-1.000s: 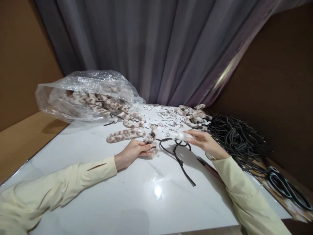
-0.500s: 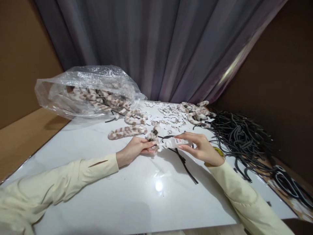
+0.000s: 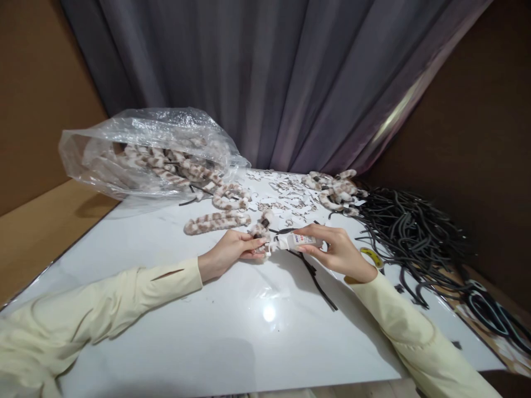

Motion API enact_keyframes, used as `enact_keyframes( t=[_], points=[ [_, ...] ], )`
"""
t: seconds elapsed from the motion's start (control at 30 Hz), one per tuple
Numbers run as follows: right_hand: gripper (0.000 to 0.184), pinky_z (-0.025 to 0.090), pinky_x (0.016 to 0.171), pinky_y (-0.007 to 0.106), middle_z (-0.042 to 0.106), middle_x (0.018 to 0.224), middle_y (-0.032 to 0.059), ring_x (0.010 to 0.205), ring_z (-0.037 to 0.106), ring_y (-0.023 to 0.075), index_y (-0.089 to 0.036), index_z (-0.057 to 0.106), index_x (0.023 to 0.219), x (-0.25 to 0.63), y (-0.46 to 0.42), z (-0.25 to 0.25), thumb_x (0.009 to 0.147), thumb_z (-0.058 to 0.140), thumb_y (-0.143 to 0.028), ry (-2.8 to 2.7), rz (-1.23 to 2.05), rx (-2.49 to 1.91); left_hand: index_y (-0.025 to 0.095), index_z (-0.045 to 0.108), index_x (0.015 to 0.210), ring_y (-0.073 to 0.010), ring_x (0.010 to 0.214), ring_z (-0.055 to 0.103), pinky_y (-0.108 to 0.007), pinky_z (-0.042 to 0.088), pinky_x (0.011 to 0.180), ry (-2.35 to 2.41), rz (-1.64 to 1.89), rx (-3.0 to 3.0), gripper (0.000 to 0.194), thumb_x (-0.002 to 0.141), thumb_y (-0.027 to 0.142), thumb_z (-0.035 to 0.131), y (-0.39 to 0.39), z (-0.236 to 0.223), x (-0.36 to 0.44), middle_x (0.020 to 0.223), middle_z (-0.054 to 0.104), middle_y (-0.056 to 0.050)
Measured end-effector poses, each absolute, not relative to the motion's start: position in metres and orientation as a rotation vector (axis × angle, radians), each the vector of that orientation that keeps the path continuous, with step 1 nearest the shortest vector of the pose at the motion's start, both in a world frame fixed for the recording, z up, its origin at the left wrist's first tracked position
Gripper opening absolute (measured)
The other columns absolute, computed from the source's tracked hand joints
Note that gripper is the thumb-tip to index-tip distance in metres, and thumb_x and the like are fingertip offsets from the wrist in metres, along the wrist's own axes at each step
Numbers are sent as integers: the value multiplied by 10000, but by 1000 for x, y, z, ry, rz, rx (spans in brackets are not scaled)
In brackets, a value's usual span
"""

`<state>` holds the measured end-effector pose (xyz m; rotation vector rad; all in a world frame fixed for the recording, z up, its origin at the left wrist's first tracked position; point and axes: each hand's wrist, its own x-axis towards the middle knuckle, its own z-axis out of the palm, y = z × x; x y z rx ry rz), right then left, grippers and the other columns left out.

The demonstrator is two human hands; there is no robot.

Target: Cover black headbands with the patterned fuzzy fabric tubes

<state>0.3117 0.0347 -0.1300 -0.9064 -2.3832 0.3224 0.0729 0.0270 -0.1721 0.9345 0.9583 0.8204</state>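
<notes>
My left hand (image 3: pixel 232 251) pinches a fluffy brown-and-white plush strip (image 3: pixel 261 226) with a dark band on it, just above the table. In my right hand (image 3: pixel 338 251) is a small clear glue bottle (image 3: pixel 303 239) with a white label, tipped sideways, its nozzle pointing left at the strip by my left fingertips. Whether the nozzle touches the strip I cannot tell. Thin black cords (image 3: pixel 317 282) lie on the table below the bottle. Left of the held strip rests another fluffy strip (image 3: pixel 217 222).
A clear plastic bag (image 3: pixel 95 160) of fluffy strips lies at the back left. Small metal rings and clasps (image 3: pixel 286 193) are scattered at the back middle, beside more fluffy pieces (image 3: pixel 338 188). To the right are a heap of black cords (image 3: pixel 418 232), a yellow tape roll (image 3: pixel 372 257) and scissors (image 3: pixel 492 312).
My right hand has moved slightly left with the bottle, bringing the nozzle closer to the strip. More of the tape roll shows behind my wrist. My left hand stays almost in place.
</notes>
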Motion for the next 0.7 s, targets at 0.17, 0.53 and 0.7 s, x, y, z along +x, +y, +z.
enact_keyframes(
  t=[0.17, 0.53, 0.7],
  points=[
    [257, 443, 574, 219, 661, 878, 79, 570, 538, 110, -137, 641, 979, 312, 36, -132, 870, 570, -358, -2371, 280, -845, 44, 700, 781, -189, 820, 654, -310, 519, 872, 976, 816, 927, 403, 618, 404, 780, 27, -171, 73, 821, 688, -112],
    [224, 447, 575, 207, 662, 890, 73, 618, 570, 115, -142, 639, 982, 311, 35, -131, 863, 586, -324, -2369, 297, -845, 49, 699, 757, -164, 771, 656, -294, 530, 847, 982, 824, 919, 342, 647, 364, 772, 27, -171, 74, 817, 691, -106],
    [223, 448, 562, 210, 661, 872, 73, 617, 577, 123, -148, 637, 980, 311, 34, -130, 871, 573, -331, -2377, 291, -842, 50, 697, 751, -152, 738, 655, -285, 535, 828, 990, 828, 913, 316, 658, 344, 768, 28, -170, 74, 789, 688, -96]
  ],
)
